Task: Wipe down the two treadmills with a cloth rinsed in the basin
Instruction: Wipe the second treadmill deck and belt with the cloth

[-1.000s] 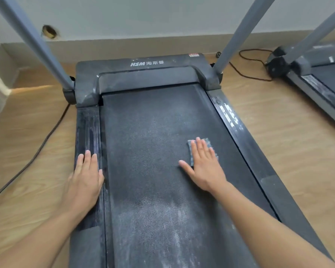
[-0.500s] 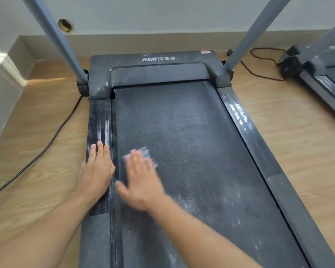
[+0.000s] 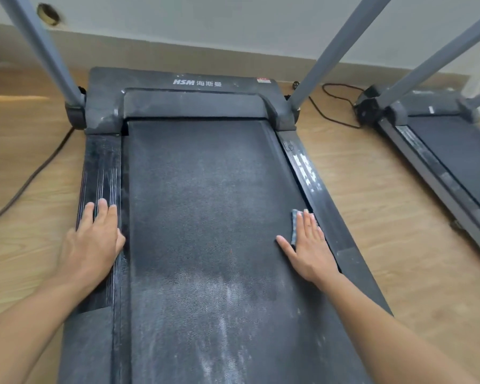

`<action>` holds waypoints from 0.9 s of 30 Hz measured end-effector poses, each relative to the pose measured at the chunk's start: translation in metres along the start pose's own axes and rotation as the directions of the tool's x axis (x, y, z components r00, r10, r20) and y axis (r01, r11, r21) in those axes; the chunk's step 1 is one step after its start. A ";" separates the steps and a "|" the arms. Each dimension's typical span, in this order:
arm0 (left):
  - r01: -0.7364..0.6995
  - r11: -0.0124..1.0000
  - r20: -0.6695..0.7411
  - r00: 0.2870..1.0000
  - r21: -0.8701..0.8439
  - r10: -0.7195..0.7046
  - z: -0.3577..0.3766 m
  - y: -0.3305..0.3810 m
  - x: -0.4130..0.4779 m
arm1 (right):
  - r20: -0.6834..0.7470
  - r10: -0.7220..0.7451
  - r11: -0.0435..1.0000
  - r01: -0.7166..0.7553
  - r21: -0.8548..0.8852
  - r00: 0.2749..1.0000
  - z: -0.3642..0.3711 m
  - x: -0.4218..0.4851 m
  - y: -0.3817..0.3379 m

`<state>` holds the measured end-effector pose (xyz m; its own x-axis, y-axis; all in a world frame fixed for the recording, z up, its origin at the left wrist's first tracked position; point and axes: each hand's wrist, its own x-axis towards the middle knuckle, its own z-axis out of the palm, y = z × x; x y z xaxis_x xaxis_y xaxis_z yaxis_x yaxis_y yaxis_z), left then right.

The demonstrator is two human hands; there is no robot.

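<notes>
A dark treadmill (image 3: pixel 205 173) with a dusty black belt fills the middle of the head view. My right hand (image 3: pixel 308 245) lies flat with straight fingers on a small grey-blue cloth (image 3: pixel 294 225) at the belt's right edge; most of the cloth is hidden under the palm. My left hand (image 3: pixel 94 239) rests flat on the ribbed left side rail (image 3: pixel 100 167). White dust streaks show on the belt near me. A second treadmill (image 3: pixel 455 151) stands at the right. No basin is in view.
Grey slanted uprights (image 3: pixel 333 51) rise from both front corners of the near treadmill. Black power cords (image 3: pixel 333 106) trail over the wooden floor at left and between the machines. A wall with a skirting board runs behind.
My right hand swept the cloth from the belt's right side to its left edge, then back across to the right edge. My left hand stayed on the left rail.
</notes>
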<state>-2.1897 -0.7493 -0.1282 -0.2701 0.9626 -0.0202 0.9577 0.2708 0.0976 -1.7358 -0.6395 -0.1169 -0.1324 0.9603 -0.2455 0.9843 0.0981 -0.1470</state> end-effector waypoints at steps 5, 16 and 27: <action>0.001 1.000 0.023 1.000 0.014 -0.001 -0.005 0.000 -0.001 | -0.048 0.139 0.982 -0.131 0.138 0.989 0.018 0.001 -0.079; -0.005 0.999 0.025 1.000 0.042 0.003 -0.002 -0.009 -0.002 | 0.094 -0.757 0.640 0.763 -0.089 0.646 0.080 -0.071 -0.265; -0.013 1.000 -0.056 0.998 -0.027 0.011 0.005 -0.006 0.000 | -0.036 0.021 0.999 -0.020 0.033 0.999 0.013 0.009 -0.022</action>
<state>-2.1949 -0.7508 -0.1334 -0.2643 0.9638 0.0362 0.9581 0.2581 0.1243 -1.7604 -0.6368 -0.1278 -0.1077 0.9708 -0.2142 0.9822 0.0705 -0.1740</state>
